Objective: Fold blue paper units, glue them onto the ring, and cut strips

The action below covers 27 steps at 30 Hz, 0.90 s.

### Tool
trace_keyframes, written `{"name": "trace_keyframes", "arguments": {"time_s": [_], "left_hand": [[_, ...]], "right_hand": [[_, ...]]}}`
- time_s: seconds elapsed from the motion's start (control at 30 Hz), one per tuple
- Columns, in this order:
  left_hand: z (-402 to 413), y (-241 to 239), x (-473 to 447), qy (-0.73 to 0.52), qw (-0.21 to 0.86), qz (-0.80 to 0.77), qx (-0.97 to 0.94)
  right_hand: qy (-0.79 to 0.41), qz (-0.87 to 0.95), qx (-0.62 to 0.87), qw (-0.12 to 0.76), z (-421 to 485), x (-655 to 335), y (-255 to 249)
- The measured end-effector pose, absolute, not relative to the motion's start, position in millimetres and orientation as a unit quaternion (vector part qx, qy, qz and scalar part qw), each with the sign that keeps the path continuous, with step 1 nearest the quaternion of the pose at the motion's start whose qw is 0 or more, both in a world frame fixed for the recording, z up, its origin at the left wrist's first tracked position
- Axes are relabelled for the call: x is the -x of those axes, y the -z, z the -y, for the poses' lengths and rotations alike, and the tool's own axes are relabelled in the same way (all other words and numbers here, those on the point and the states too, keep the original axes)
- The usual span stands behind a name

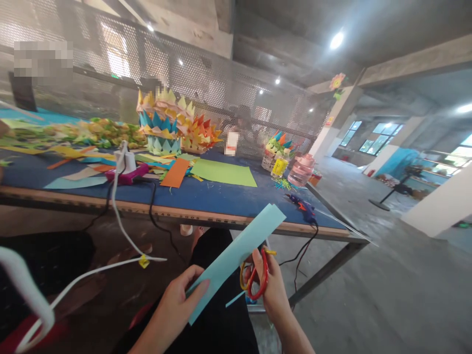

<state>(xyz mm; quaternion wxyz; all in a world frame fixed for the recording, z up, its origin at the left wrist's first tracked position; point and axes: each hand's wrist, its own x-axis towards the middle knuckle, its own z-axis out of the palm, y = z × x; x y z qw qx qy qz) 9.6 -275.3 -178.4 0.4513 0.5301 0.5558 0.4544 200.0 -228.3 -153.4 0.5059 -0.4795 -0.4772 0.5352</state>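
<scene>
A long light-blue paper strip (236, 253) slants across in front of me, above my lap. My left hand (188, 295) pinches its lower end between thumb and fingers. My right hand (271, 280) grips red-and-yellow-handled scissors (259, 280), its fingers through the loops; the blades are mostly hidden behind the paper. Beside the scissors hangs a narrow light-blue paper sliver (235, 299). Beyond the strip, on the blue table (206, 201), lie a green paper sheet (224, 172) and an orange paper piece (174, 173).
A glue gun (302, 206) lies near the table's right end, its cord hanging over the edge. Behind it stand a pink bottle (301, 169) and a yellow-labelled jar (279, 167). Folded-paper baskets (162, 123) stand further back. A pink power strip (127, 173) and white cable (118, 211) are at left.
</scene>
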Motion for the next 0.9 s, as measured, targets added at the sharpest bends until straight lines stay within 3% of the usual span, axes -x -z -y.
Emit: {"name": "trace_keyframes", "arguments": {"time_s": [0.3,0.7,0.9], "left_hand": [[276,198,-12,-0.439,0.684,-0.447,-0.372],[275,226,4,-0.412,0.7,-0.417,-0.408],[273,227,26,-0.407,0.608,-0.477,-0.488]], "right_hand": [[-0.538,0.48,0.462,0.516,228,-193,147],[-0.475,0.454,0.444,0.609,214,-209,128],[-0.428,0.44,0.454,0.646,211,-226,115]]}}
